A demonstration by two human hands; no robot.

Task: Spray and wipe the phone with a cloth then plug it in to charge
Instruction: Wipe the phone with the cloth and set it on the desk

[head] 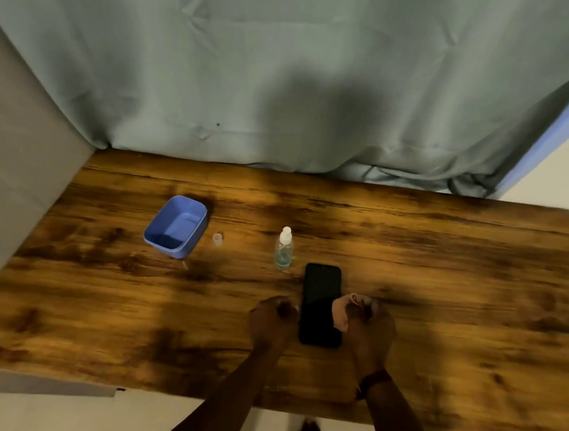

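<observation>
1. Phone (pixel 321 297) lies flat on the table (pixel 444 263), long axis from 6 to 12 o'clock, between my two hands.
2. My right hand (pixel 367 329) touches its 3 o'clock edge, fingers closed around a bunched cloth (pixel 345 311) that rests on the screen.
3. My left hand (pixel 272 319) is curled at the 9 o'clock edge, I judge steadying it.
4. Spray bottle (pixel 284 248) stands upright at 11 o'clock, just beyond the phone.

no readable text, labels or numbers on the bottle (pixel 284 249), phone (pixel 321 297) or bin (pixel 176 226).
</observation>
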